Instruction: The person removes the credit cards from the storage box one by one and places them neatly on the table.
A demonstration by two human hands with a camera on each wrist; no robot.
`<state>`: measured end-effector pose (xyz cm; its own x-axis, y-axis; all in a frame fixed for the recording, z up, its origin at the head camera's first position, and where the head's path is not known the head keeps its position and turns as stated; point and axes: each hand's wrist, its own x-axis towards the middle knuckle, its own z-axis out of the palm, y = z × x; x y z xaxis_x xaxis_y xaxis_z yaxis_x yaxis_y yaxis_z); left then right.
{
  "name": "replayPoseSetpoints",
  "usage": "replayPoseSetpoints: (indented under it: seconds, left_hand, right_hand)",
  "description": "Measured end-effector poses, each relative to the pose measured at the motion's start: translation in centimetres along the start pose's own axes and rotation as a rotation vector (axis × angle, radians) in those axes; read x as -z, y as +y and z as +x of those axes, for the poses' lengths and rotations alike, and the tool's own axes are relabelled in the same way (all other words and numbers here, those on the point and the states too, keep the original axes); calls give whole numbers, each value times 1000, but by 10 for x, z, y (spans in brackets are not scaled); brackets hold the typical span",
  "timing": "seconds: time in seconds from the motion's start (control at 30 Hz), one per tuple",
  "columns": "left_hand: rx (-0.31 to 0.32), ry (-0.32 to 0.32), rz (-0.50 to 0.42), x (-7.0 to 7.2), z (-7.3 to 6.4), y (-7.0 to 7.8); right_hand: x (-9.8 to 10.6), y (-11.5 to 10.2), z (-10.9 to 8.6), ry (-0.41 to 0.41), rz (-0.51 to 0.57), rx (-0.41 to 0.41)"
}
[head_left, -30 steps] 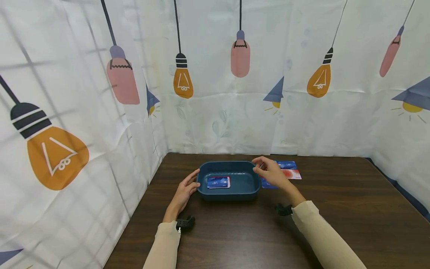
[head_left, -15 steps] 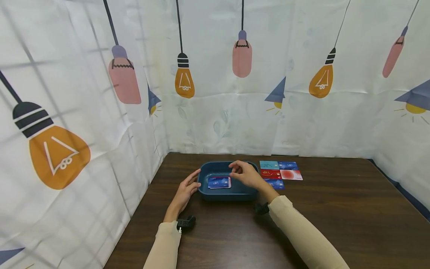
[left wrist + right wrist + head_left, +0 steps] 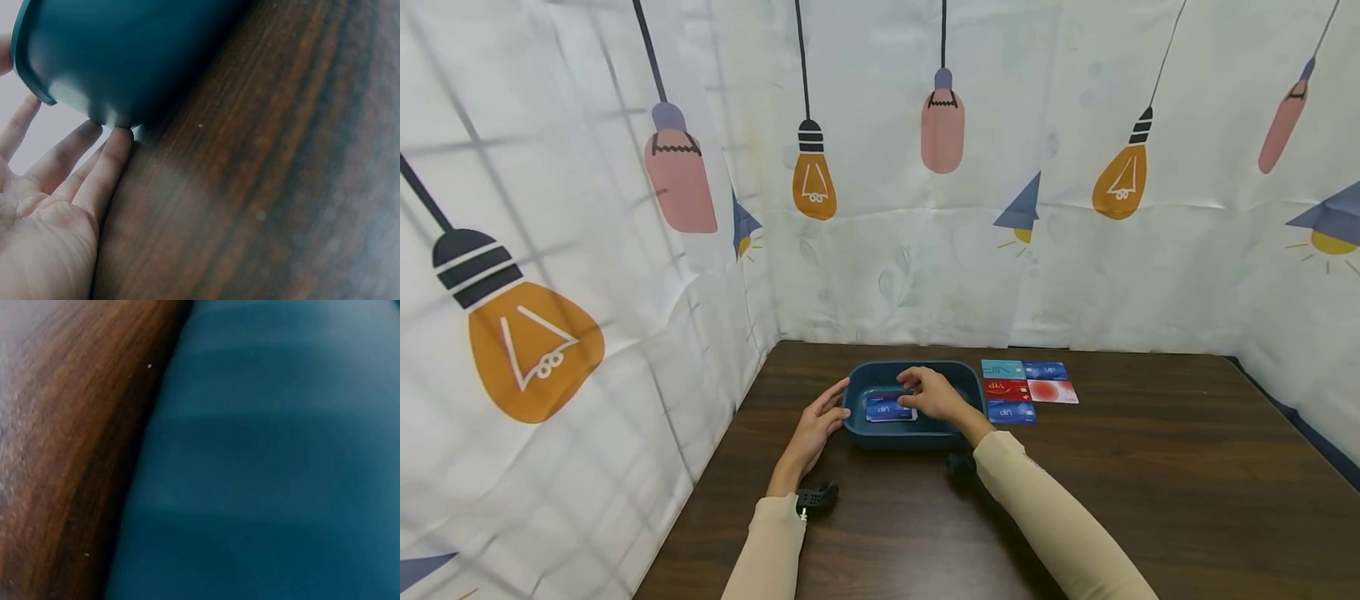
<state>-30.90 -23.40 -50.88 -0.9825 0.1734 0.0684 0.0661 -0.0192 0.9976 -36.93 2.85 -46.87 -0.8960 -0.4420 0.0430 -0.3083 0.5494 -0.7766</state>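
Observation:
In the head view, a dark blue oblong tub [image 3: 951,433] stands on the table, with a small stack of cards [image 3: 883,409] inside, a blue one on top. My left hand [image 3: 808,429] rests against the tub's left end. In the left wrist view its straight fingertips [image 3: 122,134] touch the tub's outer wall [image 3: 125,56]. My right hand [image 3: 931,395] reaches over the tub's front rim, fingers bent and thumb apart from the index finger, fingertips right at the card stack's right edge. The right wrist view shows only the tub's outer side [image 3: 250,456] and table, so that hand is hidden there.
Right of the tub several flat cards lie in rows: a teal card [image 3: 1002,369], a red card [image 3: 1006,390], a pink and white card [image 3: 1052,392] and blue cards [image 3: 1011,412]. The brown wooden table [image 3: 1150,475] ends at a lamp-patterned curtain [image 3: 865,275].
My right hand has moved left from the tub's right rim to the card stack inside, uncovering the cards on the table. My left hand stays at the tub's left end.

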Motion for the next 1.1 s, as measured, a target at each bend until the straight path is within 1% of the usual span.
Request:
replayPoseSetpoints:
  seconds: [0.2,0.33,0.5,0.63,0.93,1.1]
  left_hand:
    - [2,-2,-2,0,0,0]
    - [-9,-1,-7,0,1,1]
    - [-5,2,-3,0,1,1]
    - [-5,0,-1,-1,1,1]
    - [-4,-1,-3,-1,1,1]
    - [1,0,2,-1,0,0]
  right_hand:
    - [-1,2,1,-28,-41,-22]
    - [0,3,2,-43,-48,-21]
    - [-1,5,3,-56,-58,-23]
    - [-3,6,3,-51,-87,-16]
    - [-6,7,1,-27,-204,-15]
    - [-6,5,0,-27,-228,-18]
